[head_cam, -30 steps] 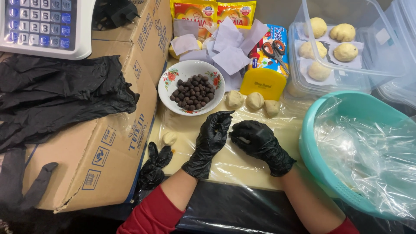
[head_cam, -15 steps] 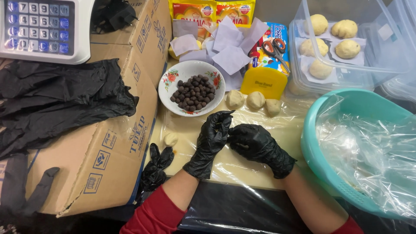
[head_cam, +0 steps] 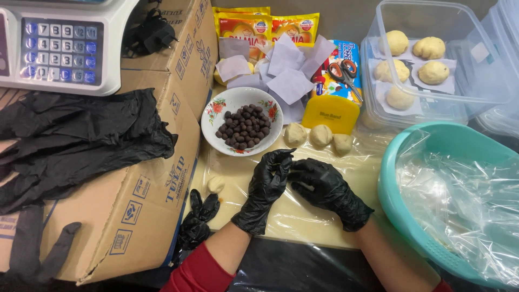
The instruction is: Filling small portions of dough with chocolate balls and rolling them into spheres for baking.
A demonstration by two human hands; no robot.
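Worktop [head_cam: 324, 216]: your plastic-covered strip is hemmed by the cardboard box [head_cam: 135, 200] on the left and the teal basin [head_cam: 394, 205] on the right
Bowl [head_cam: 216, 108]: dark filling balls
Clear tub [head_cam: 373, 81]: dough rounds on paper squares
Basin: lined with plastic film
Left hand [head_cam: 265, 186]: curled narrow, fingertips meeting your right
Right hand [head_cam: 324, 186]: closed on a pale dough piece [head_cam: 306, 186], just below three dough balls [head_cam: 319, 135]

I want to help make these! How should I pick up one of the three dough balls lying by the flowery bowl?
Take the rightmost dough ball: pinch its round sides gently with fingertips, coming from above and the near side. It looks soft, so squeezing would probably dent it. The yellow tub blocks the far side, and the middle dough ball sits close on its left.
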